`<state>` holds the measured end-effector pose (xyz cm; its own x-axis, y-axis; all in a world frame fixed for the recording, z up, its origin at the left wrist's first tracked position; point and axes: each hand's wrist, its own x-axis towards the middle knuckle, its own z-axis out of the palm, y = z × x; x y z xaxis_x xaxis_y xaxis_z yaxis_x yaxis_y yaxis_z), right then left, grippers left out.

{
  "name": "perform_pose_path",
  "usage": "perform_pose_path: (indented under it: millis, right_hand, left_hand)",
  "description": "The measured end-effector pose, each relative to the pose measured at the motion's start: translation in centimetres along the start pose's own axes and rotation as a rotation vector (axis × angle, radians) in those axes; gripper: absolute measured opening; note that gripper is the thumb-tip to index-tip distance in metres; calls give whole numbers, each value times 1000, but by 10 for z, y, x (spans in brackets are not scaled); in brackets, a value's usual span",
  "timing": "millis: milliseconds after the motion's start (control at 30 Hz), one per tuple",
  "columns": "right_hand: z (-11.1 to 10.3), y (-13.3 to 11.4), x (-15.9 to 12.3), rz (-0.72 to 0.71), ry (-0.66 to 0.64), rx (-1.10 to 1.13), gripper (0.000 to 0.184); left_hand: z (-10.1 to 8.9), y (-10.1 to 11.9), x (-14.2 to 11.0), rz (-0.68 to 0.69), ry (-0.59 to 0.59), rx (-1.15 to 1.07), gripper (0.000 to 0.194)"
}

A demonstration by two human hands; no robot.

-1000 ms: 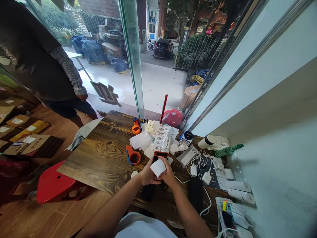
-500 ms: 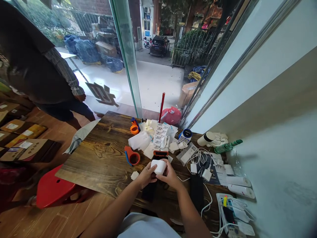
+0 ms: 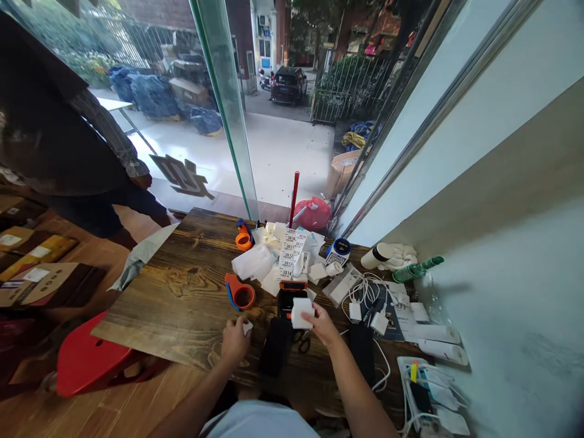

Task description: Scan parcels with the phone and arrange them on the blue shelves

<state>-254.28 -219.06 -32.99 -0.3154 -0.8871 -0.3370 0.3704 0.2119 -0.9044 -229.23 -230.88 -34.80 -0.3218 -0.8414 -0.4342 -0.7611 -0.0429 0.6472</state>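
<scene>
My right hand holds a white paper roll by its right side, over the front of a small black printer with its orange-edged lid up. My left hand is off to the left, fingers closed on a small white paper piece low over the table. Between the hands lies a flat black phone-like object. Partly under my right hand is a pair of scissors. A strip of numbered labels rises behind the printer.
Orange-and-blue tape dispensers sit left of the heaped papers. White cables, chargers and a green bottle crowd the right side. A person stands at the left, near a red stool. Glass panels border the table's far side.
My hands have parted. The left has let go of the paper roll, moved left and closed on the small paper piece. The roll, in my right hand, has turned and moved slightly right.
</scene>
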Motion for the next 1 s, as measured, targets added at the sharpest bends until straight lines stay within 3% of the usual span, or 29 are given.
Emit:
perform_pose_path:
  millis: [67,133,233,333,433,533,633,733,1000]
  right_hand:
    - [-8,8,13,-33,114,12,43]
    - [-14,15,24,-70,182,-4,42]
    - [-16,26,36,-137,222,-70,37]
    - [-15,35,41,-214,232,-163,28]
    - [-15,37,43,-309,242,-262,25]
    - [-16,33,47,-418,247,-358,24]
    - [-16,26,50,-509,229,-451,26]
    - [-14,22,53,-567,185,-536,27]
    - [-12,34,63,-593,59,-668,23]
  left_hand:
    - [-2,-24,4,-13,66,79,27]
    - [0,-40,9,21,52,104,24]
    - [0,-44,18,59,-6,104,20]
    - [0,-26,27,51,3,77,11]
    - [8,12,35,119,8,16,17]
    - [31,57,44,217,-38,-20,18]
    - [55,89,53,209,-43,3,13]
    - [67,99,59,147,-33,30,30]
    - [71,88,69,175,-17,102,19]
